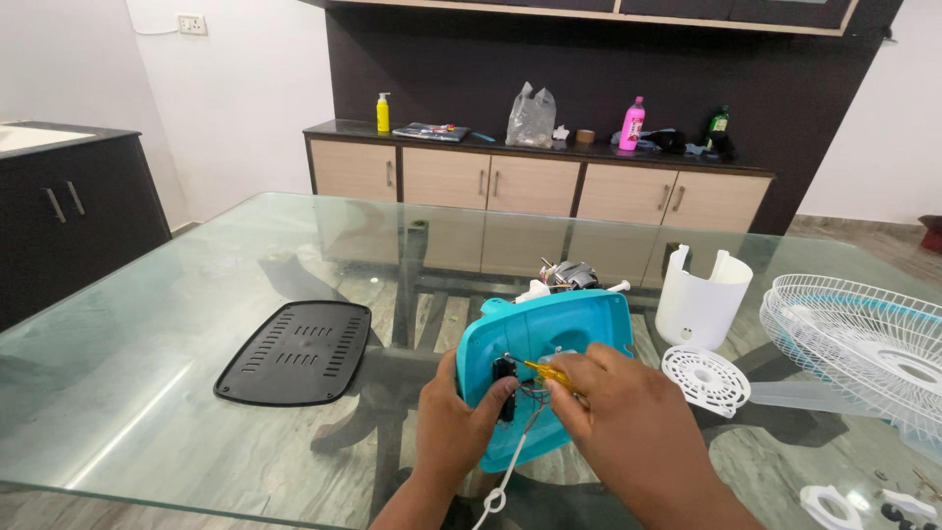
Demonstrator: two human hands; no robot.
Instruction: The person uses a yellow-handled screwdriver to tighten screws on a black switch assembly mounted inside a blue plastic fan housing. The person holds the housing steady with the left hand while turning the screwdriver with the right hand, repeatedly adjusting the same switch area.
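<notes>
Right now, a teal fan base (549, 339) is held tilted up on the near middle of the glass table (196, 294), with its open inside turned toward the camera. A small black part (504, 378) and some thin wires can be seen inside it, and a white cord (510, 461) hangs down from it to the near edge.

The base is gripped at its left edge by the left hand (459, 422), which is curled shut around it. A yellow screwdriver (546, 371) is pinched in the right hand (618, 417), which is closed tight on it, and the tip is pointed at the black part. It looks as if a screw or a wire inside is being worked on. Whether the tip sits in a screw cannot be told. For the next move, the base would need to be kept steady and the tip kept straight.

Just behind the base a motor (567, 275) is seen. To the right lie a white cover (699, 294), a white round disc (706, 378) and a white fan grille (863, 344). To the left lies a black plate (299, 351).
</notes>
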